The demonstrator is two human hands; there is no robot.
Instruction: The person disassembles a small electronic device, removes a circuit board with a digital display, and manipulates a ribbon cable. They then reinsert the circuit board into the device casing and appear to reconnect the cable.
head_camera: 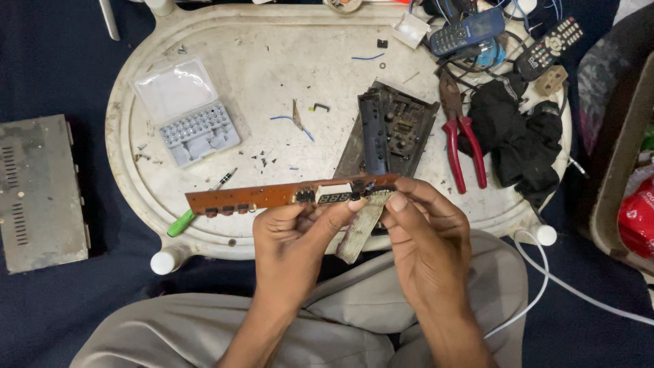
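Note:
I hold a long brown circuit board (252, 197) level over the near edge of a white oval table (286, 88). The board carries small red buttons and a dark digit display. My left hand (293, 242) grips it from below, thumb pressed by the display. My right hand (422, 232) pinches the board's right end, where a grey ribbon cable (357, 232) hangs down between both hands.
On the table lie an open case of screwdriver bits (187, 112), a green-handled screwdriver (194, 210), a dark circuit board (388, 133), red-handled pliers (463, 136), black cloth (521, 140), a phone (466, 31) and a remote (548, 48). A grey metal cover (37, 191) lies at left.

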